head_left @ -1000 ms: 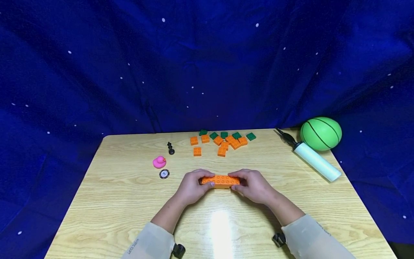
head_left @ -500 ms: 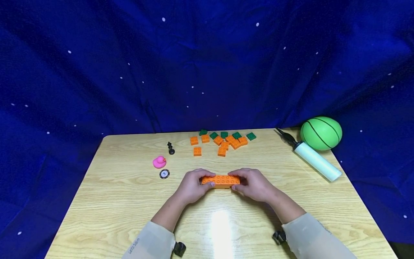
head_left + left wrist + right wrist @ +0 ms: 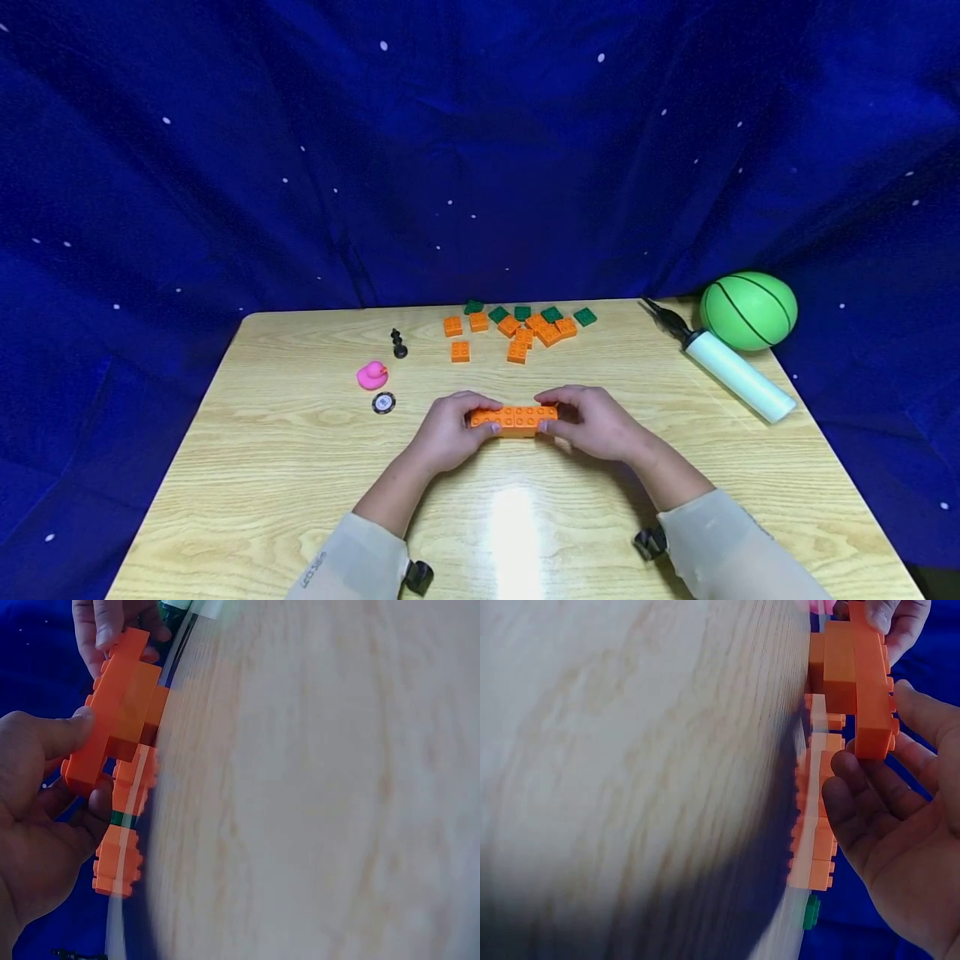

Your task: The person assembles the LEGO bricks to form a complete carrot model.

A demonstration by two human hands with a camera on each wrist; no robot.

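An orange toy brick assembly (image 3: 519, 431) stands at the middle of the table, between both hands. Its studded top is a long row with a seam, and the wrist views show shorter orange layers stepped in beneath it. The left hand (image 3: 447, 433) grips the left end, thumb in front and fingers behind. At the other end is the right hand (image 3: 597, 425), thumb by the front face and index finger lifted off the top. In the right wrist view its fingers (image 3: 870, 799) are loosely bent around the brick's end, not clasping it.
Loose orange bricks (image 3: 460, 352) and green bricks (image 3: 585, 317) lie along the back. To the left are a black chess piece (image 3: 399, 344), a pink rubber duck (image 3: 372, 376) and a poker chip (image 3: 384, 403). A hand pump (image 3: 738, 375) and green ball (image 3: 748, 311) lie at right.
The right hand has loosened at the right end, its index finger rising away from the brick top. The left hand keeps its grip and the assembly stays in place.
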